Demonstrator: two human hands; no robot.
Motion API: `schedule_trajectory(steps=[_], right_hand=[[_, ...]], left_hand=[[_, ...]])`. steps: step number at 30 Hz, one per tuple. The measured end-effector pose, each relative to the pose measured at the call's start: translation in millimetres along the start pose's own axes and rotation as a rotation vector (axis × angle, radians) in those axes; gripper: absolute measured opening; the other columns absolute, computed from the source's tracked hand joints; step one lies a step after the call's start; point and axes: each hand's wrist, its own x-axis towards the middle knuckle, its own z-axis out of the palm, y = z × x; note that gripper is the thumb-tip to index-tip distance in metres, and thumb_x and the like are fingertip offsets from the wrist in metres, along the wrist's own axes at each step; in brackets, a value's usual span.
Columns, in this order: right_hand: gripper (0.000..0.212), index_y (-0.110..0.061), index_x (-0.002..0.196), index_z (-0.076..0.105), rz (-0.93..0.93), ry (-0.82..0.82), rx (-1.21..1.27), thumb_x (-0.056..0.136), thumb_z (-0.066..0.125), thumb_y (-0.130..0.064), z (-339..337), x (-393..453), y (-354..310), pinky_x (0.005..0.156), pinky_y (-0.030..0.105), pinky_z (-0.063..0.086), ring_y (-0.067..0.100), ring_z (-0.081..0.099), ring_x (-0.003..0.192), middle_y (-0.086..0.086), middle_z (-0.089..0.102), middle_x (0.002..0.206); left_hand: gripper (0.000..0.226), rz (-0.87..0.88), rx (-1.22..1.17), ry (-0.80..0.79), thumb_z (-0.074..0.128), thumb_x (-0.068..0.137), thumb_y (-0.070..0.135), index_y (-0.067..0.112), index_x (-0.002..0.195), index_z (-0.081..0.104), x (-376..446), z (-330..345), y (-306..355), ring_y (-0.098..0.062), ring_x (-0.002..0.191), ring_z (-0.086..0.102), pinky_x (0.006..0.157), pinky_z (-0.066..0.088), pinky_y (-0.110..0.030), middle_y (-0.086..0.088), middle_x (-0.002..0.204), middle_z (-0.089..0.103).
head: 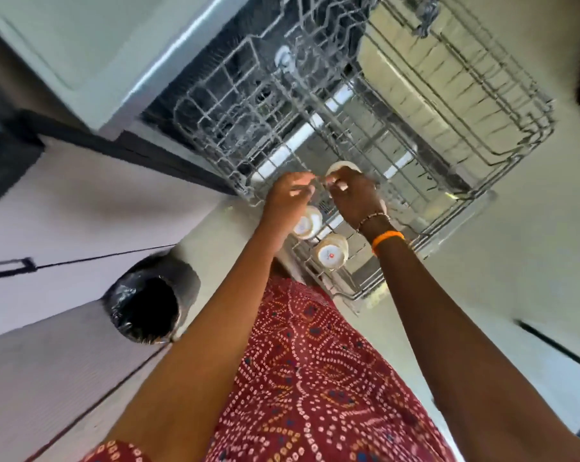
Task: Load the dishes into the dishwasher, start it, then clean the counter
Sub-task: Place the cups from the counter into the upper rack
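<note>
Both arms reach down over the pulled-out dishwasher rack. The right hand grips a white cup; the left hand pinches a rack wire. 2 upturned cups sit nearby.

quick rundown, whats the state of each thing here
dishwasher: open
rack: pulled out, mostly bare
two cups: upside down in the rack's near end
third cup: at the right hand's fingertips, over the rack
left hand: fingers curled, pinching a rack wire, as far as the blur shows
right hand: gripping the third cup
bin: uncovered, lined with a black bag
</note>
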Motion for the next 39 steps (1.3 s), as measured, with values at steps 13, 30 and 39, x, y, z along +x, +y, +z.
schedule_trajectory(steps=[13, 30, 39], right_hand=[[0.02, -0.018, 0.085, 0.06, -0.485, -0.47, 0.237, 0.088, 0.05, -0.001, 157.9, -111.0, -239.7, 0.075, 0.031, 0.046, 0.007, 0.055, 0.071, -0.01, 0.059, 0.075], [0.018, -0.004, 0.102, 0.06, -0.734, -0.607, 0.197, 0.085, 0.054, -0.001, 349.6, -229.1, -410.1, 0.08, 0.031, 0.046, 0.016, 0.054, 0.082, 0.004, 0.058, 0.089], [0.083, 0.001, 0.137, 0.028, -0.767, -0.385, 0.08, 0.07, 0.076, -0.012, 426.1, -200.9, -473.4, 0.108, 0.031, 0.018, 0.031, 0.033, 0.13, 0.018, 0.038, 0.137]], left_hand=[[0.018, -0.01, -0.674, 0.733, 0.05, 0.089, 0.002, 0.016, 0.093, 0.062, -158.4, -219.1, -53.5, -0.015, 0.086, 0.056, 0.079, 0.047, -0.027, -0.007, 0.097, 0.062], [0.015, -0.026, -0.743, 1.3, 0.051, 0.091, 0.01, 0.019, 0.096, 0.063, -293.9, -421.3, -134.7, -0.019, 0.096, 0.062, 0.093, 0.051, -0.036, 0.002, 0.095, 0.064], [0.054, -0.047, -0.66, 1.567, 0.068, 0.081, 0.008, 0.013, 0.128, 0.043, -276.2, -513.1, -157.6, -0.009, 0.096, 0.054, 0.079, 0.046, -0.014, -0.007, 0.128, 0.047]])
